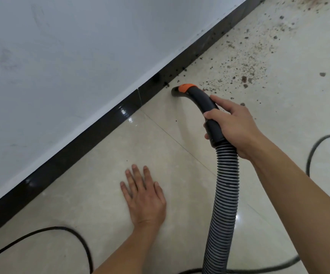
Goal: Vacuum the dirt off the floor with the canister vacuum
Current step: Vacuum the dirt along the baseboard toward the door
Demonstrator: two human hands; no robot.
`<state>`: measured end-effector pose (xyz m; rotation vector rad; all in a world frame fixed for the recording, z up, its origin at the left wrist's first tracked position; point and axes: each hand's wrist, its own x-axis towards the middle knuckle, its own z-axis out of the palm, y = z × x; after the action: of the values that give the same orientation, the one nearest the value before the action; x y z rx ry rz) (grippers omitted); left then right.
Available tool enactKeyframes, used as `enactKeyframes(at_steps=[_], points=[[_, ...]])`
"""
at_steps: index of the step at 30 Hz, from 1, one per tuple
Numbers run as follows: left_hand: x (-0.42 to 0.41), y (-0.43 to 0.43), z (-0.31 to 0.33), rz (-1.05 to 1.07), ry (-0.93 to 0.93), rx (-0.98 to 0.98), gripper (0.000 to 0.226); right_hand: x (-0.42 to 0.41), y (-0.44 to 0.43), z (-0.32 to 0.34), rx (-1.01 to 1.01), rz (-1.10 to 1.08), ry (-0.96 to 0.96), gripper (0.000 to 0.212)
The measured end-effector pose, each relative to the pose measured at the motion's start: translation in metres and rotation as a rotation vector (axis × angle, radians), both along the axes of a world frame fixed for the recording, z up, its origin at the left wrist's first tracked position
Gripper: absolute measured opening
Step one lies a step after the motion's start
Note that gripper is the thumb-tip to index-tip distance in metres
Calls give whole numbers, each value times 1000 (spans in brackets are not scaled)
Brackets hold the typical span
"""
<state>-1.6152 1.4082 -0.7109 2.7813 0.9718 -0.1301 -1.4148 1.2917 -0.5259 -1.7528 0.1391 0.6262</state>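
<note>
My right hand (233,125) grips the dark curved handle (203,101) of the vacuum hose, which carries an orange collar near its mouth. The mouth (177,92) rests on the beige floor tile just beside the black skirting. A ribbed grey hose (224,198) runs from the handle down toward the bottom edge. Brown and black dirt (247,64) is scattered over the tiles beyond the mouth, up to the top right, with crumbs along the skirting (172,74). My left hand (142,196) lies flat on the floor with straight fingers. The canister is out of view.
A white wall (81,56) with a glossy black skirting (81,145) runs diagonally from bottom left to top right. A black power cord loops on the floor at bottom left (77,238) and another stretch curves at the right edge (314,151).
</note>
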Motion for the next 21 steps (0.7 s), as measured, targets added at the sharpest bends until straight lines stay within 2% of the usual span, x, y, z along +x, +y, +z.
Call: enactKeyframes(at_steps=[10,21], points=[[-1,1,-4,8,-4,46,60,7,8,-12,49,57,21,54],[0,2,3,40,19,68,61,-42,-75,17,-28,166,106,53]])
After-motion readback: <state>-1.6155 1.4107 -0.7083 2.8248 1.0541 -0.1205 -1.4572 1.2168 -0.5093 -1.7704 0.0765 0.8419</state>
